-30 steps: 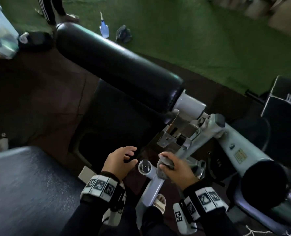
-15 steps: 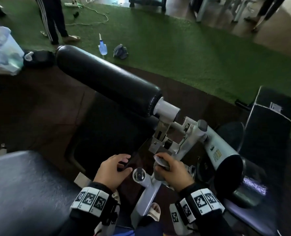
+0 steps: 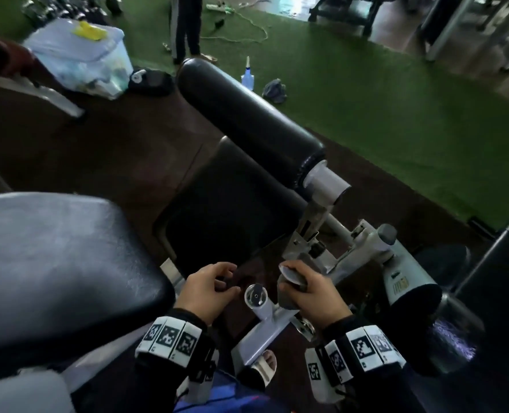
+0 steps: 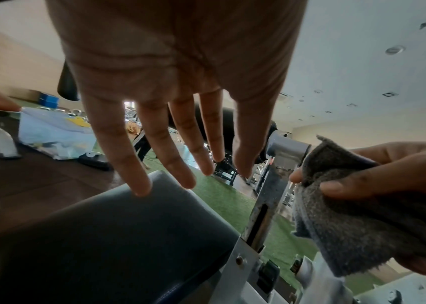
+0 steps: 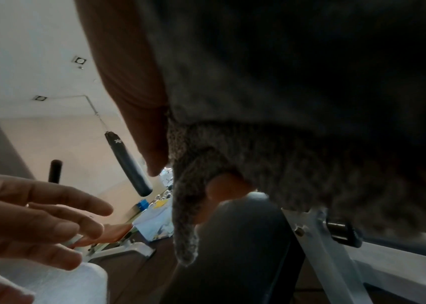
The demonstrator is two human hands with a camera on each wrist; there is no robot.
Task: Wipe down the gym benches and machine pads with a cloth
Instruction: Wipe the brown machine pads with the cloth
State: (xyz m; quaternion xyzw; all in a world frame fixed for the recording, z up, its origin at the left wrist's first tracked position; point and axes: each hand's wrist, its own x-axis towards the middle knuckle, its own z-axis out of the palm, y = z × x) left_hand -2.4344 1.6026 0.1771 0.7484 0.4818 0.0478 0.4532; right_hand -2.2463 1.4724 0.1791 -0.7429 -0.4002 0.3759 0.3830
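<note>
Cloth [image 4: 357,222]: your right hand [image 3: 310,290] has it bunched, fingers curled round. Left hand [image 3: 208,287] loose, holding nothing. Flatten cloth under fingertips b4 wiping roller pad [image 3: 247,126] ahead.

A spray bottle [image 3: 247,76] stands on green turf [image 3: 396,114] beside a plastic bin [image 3: 83,55].

The roller pad [image 3: 248,126] has swung further from both hands.
</note>
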